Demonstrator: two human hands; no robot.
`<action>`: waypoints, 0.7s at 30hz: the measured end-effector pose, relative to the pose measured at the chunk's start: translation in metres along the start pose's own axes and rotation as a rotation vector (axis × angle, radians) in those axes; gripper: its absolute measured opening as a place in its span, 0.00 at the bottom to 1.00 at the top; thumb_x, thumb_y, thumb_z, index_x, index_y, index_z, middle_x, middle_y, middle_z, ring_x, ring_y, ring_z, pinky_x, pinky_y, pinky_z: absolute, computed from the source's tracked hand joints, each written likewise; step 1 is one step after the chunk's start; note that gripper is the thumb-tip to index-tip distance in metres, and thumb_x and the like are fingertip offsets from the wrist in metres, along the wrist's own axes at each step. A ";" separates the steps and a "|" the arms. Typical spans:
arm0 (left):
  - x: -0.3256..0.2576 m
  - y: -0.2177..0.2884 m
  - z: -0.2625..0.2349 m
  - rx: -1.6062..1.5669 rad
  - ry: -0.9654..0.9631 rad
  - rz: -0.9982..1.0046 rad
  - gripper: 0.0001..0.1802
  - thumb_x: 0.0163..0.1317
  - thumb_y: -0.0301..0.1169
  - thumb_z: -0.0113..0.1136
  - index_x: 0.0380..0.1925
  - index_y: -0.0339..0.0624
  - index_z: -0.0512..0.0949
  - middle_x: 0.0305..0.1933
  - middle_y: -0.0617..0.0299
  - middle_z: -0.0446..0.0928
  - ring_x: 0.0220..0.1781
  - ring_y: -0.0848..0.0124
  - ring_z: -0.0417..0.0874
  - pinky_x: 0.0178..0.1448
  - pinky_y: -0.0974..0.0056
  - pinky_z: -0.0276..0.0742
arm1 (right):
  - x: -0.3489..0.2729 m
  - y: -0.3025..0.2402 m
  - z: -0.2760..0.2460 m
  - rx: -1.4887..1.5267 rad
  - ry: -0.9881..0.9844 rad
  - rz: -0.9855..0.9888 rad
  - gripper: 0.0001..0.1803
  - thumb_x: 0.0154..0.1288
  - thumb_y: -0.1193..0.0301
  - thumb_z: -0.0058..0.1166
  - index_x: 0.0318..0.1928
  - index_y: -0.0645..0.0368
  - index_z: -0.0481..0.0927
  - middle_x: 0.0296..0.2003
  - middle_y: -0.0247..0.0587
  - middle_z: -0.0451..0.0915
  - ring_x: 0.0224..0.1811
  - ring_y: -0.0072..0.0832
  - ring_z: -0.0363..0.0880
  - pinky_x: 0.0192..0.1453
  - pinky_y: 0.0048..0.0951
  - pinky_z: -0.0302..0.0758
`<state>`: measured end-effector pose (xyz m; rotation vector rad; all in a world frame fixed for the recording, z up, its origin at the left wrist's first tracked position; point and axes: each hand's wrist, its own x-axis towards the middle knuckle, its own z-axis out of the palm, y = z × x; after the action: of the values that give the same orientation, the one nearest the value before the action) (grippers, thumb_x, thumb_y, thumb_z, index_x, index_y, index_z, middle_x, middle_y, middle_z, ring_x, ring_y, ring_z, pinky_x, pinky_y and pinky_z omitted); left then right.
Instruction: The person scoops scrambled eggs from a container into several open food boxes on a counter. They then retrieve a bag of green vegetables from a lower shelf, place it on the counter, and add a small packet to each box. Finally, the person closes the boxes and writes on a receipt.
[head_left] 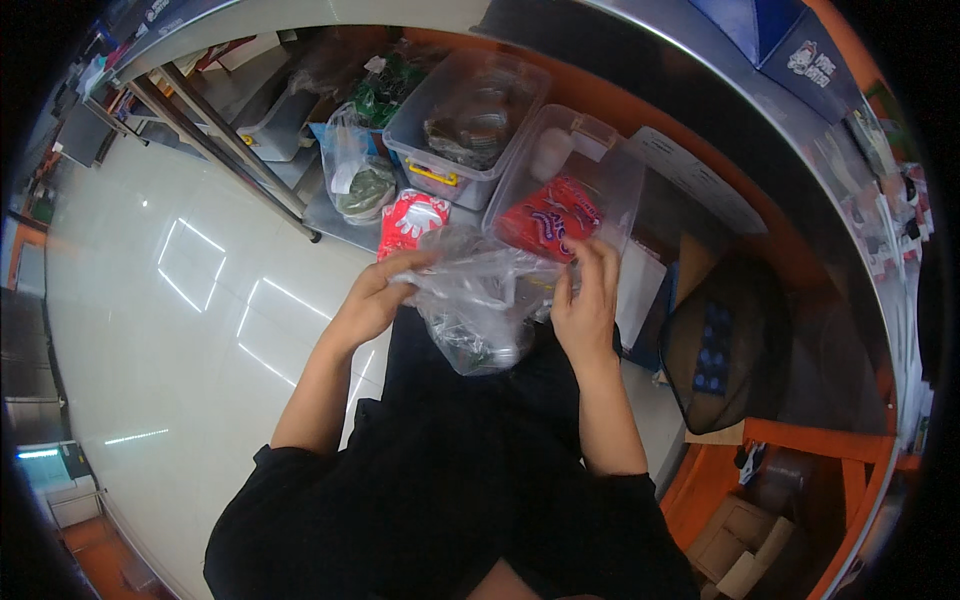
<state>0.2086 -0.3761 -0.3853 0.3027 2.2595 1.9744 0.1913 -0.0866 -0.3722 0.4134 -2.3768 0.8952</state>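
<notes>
Between the left hand (372, 300) and the right hand (587, 312), a clear plastic bag (478, 295) is held over the person's black clothing (450, 450), just in front of an open clear bin (628, 190). Grip: left thumb and fingers close on the bag's edge; right fingers are partly curled, thumb apart from them, and whether they pinch any film cannot be told. Contents bunch at the bag's bottom, too blurred by the plastic to identify. Step in hand, as judged: spreading or handling the bag's upper part. Next move would call for a sure right-hand hold on the film, with the bottom kept hanging so nothing spills. Writing: a red packet (548, 215) within the bin bears printed lettering; a blue box (815, 75) at upper right shows white lettering and a figure; print on a white sheet (695, 178) is too small to read.
</notes>
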 end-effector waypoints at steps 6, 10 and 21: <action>-0.002 0.031 0.003 -0.678 -0.013 -0.325 0.21 0.68 0.23 0.44 0.59 0.30 0.76 0.60 0.50 0.77 0.55 0.65 0.81 0.62 0.64 0.70 | -0.023 -0.009 0.012 0.166 -0.095 -0.295 0.12 0.58 0.80 0.57 0.44 0.62 0.77 0.43 0.50 0.74 0.45 0.49 0.75 0.51 0.43 0.74; -0.008 -0.002 0.000 -0.224 0.030 -0.211 0.19 0.75 0.31 0.44 0.56 0.32 0.78 0.55 0.53 0.81 0.54 0.66 0.81 0.62 0.62 0.71 | -0.037 -0.035 0.043 0.400 -0.314 -0.125 0.10 0.61 0.81 0.53 0.44 0.63 0.78 0.42 0.50 0.76 0.45 0.50 0.77 0.51 0.42 0.75; -0.008 -0.016 0.020 -0.575 0.025 0.037 0.25 0.77 0.38 0.43 0.62 0.27 0.70 0.62 0.52 0.76 0.63 0.65 0.76 0.70 0.58 0.66 | -0.005 -0.034 0.050 -0.112 -1.100 -0.112 0.22 0.60 0.65 0.61 0.55 0.56 0.79 0.52 0.55 0.80 0.55 0.50 0.79 0.59 0.48 0.74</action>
<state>0.2197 -0.3607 -0.4042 0.2526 1.5993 2.5333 0.1913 -0.1452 -0.3886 1.2196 -3.2854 0.5110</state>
